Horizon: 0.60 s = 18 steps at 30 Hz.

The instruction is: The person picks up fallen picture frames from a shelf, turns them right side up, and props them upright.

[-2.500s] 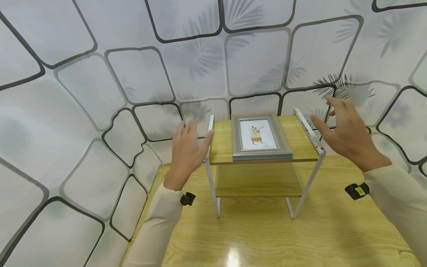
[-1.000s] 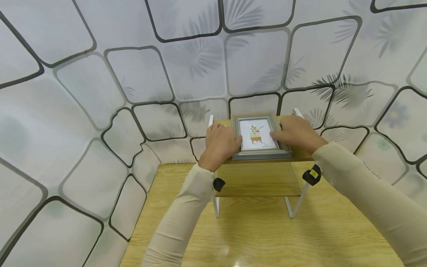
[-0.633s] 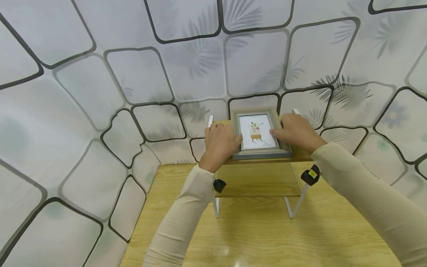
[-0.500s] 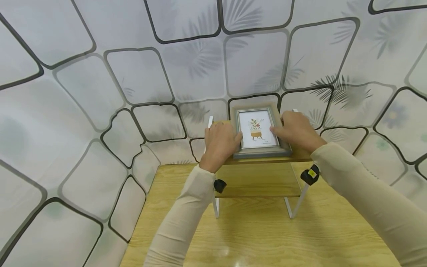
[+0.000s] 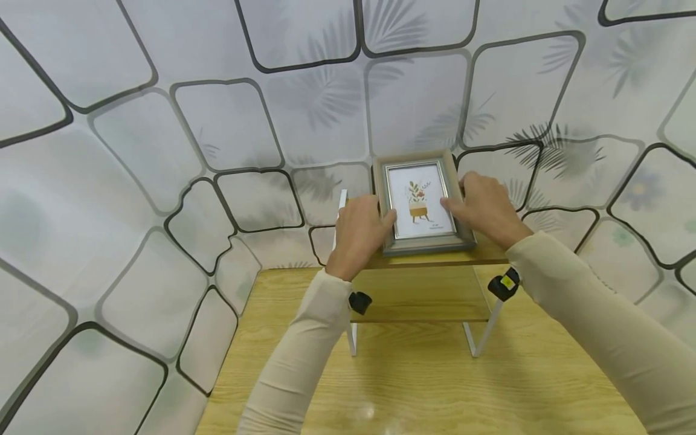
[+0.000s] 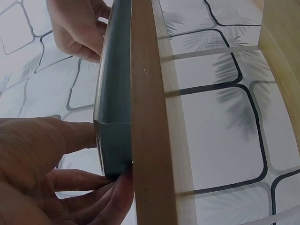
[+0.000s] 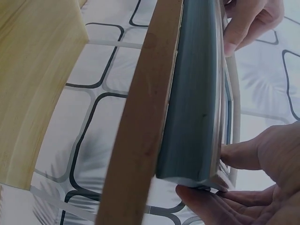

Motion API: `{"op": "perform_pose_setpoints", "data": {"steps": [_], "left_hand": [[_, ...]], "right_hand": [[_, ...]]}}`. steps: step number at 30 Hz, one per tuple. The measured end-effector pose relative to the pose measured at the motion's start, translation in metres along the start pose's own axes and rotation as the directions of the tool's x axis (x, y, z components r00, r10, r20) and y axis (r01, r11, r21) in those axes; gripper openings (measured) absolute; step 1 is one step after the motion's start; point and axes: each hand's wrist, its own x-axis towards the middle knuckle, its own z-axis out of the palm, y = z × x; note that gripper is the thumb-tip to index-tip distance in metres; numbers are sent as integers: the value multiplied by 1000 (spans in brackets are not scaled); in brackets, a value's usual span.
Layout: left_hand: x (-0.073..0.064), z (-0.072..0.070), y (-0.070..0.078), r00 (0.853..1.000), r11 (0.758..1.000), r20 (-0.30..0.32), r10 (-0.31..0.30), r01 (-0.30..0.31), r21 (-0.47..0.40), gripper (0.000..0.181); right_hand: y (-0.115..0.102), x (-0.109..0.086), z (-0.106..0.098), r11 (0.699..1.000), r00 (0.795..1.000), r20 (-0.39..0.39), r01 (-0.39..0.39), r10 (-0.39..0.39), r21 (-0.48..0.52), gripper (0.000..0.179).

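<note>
A picture frame [image 5: 405, 234] with a drawing of a potted plant leans back over the top board [image 5: 492, 255] of a small two-tier shelf. Its far end is raised, and its near edge stays low at the board's front. My left hand [image 5: 359, 235] grips the left side, thumb on the face. On the opposite side my right hand [image 5: 486, 208] holds it the same way. In the left wrist view, fingertips of the left hand [image 6: 33, 154] reach under the frame's corner [image 6: 115, 145]. The right wrist view has the right hand's [image 7: 272, 173] thumb and fingers around the frame's edge [image 7: 192, 103].
The shelf's lower board [image 5: 418, 296] sits between white metal legs [image 5: 478, 344]. Beneath is a wood-grain tabletop [image 5: 424, 393]. Patterned fabric [image 5: 321, 127] rises close behind the shelf and along the left.
Both hands came inward from beside the shelf and took hold of the picture frame. Its far end has since risen from lying flat, while the near edge stayed low.
</note>
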Motion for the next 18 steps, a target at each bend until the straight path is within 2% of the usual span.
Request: {"op": "perform_pose_setpoints", "data": {"steps": [6, 13, 18], "left_hand": [[0, -3, 0, 1000, 999, 19, 15, -14, -31, 41], [0, -9, 3, 998, 997, 55, 42, -38, -64, 18], [0, -12, 5, 997, 997, 65, 50, -46, -66, 21]], "right_hand": [[-1, -4, -1, 999, 999, -47, -7, 9, 42, 44], [-2, -6, -1, 992, 990, -138, 15, 3, 125, 45], [-1, -7, 0, 988, 981, -194, 36, -6, 148, 43]]}}
